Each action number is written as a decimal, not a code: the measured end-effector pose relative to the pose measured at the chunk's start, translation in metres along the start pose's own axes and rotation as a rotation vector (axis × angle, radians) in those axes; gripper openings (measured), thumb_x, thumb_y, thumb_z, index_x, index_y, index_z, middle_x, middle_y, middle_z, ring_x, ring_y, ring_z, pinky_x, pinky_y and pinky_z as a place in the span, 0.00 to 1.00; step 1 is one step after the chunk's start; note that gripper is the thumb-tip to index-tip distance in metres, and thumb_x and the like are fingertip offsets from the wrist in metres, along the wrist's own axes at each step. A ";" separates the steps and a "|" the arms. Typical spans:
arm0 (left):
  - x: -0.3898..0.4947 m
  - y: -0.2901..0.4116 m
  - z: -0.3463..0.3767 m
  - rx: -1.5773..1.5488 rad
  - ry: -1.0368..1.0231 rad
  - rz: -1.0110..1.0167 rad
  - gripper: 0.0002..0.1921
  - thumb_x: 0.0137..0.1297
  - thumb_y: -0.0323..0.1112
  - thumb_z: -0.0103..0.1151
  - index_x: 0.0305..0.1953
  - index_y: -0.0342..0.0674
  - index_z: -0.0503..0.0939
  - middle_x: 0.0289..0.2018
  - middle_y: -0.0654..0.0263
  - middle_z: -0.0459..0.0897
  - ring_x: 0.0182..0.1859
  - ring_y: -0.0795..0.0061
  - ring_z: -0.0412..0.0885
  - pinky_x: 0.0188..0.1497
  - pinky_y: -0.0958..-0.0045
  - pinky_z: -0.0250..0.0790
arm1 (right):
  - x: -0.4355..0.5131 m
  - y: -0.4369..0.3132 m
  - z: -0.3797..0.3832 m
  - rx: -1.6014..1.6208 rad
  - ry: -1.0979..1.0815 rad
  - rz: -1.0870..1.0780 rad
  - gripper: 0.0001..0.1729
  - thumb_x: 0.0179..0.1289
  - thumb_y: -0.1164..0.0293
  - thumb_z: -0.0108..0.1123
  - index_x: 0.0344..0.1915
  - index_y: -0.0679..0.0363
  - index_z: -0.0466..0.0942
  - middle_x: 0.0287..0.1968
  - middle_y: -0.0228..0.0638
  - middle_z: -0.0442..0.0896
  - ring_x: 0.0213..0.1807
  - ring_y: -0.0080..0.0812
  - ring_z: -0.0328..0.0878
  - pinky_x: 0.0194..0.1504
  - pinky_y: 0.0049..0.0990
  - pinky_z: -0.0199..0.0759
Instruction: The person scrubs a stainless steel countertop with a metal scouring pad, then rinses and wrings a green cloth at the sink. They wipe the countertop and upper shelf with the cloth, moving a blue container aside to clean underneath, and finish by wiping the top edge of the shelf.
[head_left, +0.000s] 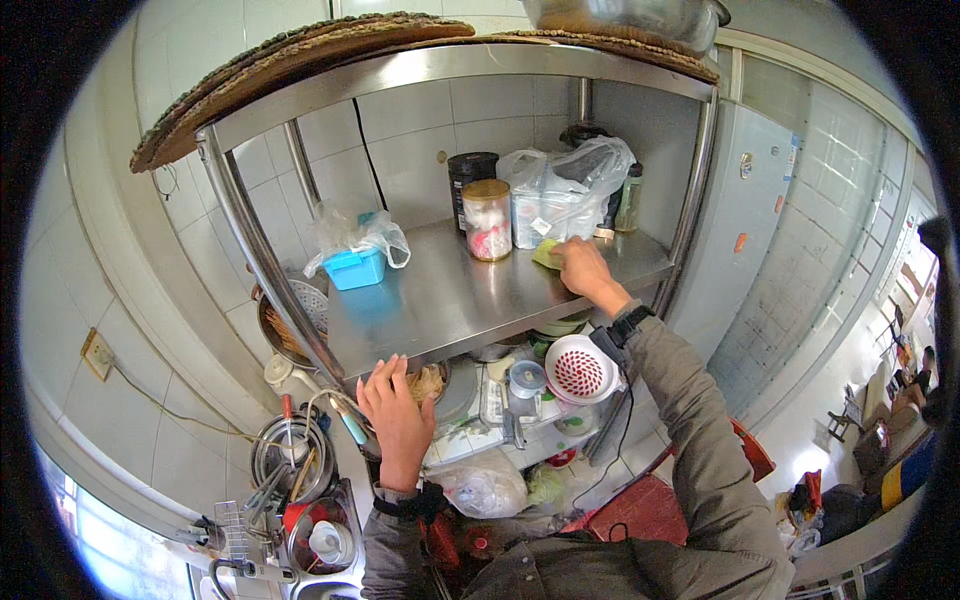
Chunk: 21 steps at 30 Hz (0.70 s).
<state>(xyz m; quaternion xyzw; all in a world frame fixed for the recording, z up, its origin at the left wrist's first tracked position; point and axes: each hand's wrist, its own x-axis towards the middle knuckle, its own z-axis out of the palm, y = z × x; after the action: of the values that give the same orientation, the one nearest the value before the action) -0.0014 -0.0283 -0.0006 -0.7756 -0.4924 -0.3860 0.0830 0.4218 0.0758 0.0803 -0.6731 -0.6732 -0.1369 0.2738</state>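
Observation:
My right hand (587, 271) presses a folded yellow-green cloth (550, 255) on the stainless steel shelf (450, 300), in front of a white pack in a clear plastic bag (559, 206). Left of the cloth stand a gold-lidded clear jar (488, 221) and a black canister (471, 180). My left hand (397, 420), fingers spread and holding nothing, is at the shelf's front left edge. A blue plastic box (355, 268) with clear plastic bags on it sits on the shelf's left part.
A green-tinted bottle (630, 199) stands at the shelf's right. Below are a red-and-white colander (579, 371) and a cleaver (513, 427). A pot of utensils (292, 457) is lower left, beside a sink. A refrigerator (739, 202) is at right; a woven round mat (300, 71) lies on top.

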 end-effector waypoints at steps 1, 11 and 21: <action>0.000 0.001 0.000 0.004 0.000 -0.002 0.42 0.62 0.37 0.78 0.77 0.38 0.72 0.75 0.57 0.73 0.83 0.50 0.64 0.87 0.38 0.44 | -0.003 0.004 0.000 -0.027 -0.053 0.073 0.24 0.62 0.79 0.64 0.57 0.57 0.92 0.55 0.56 0.89 0.58 0.63 0.84 0.64 0.52 0.79; 0.000 0.002 0.003 0.022 0.021 0.013 0.44 0.60 0.36 0.79 0.78 0.37 0.71 0.76 0.55 0.73 0.83 0.49 0.64 0.87 0.38 0.44 | -0.017 -0.043 0.028 -0.192 -0.082 -0.031 0.21 0.63 0.66 0.70 0.57 0.56 0.90 0.54 0.52 0.90 0.57 0.59 0.86 0.62 0.50 0.81; 0.001 0.008 0.002 0.052 0.013 0.022 0.44 0.60 0.35 0.79 0.77 0.35 0.70 0.75 0.52 0.72 0.81 0.46 0.64 0.87 0.40 0.46 | -0.017 -0.171 0.046 0.064 -0.270 -0.217 0.14 0.62 0.70 0.67 0.47 0.55 0.92 0.55 0.46 0.91 0.55 0.53 0.90 0.58 0.48 0.85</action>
<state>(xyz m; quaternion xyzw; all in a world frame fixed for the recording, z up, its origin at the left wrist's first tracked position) 0.0062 -0.0305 0.0007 -0.7760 -0.4934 -0.3771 0.1106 0.2451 0.0776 0.0654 -0.5997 -0.7766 -0.0524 0.1859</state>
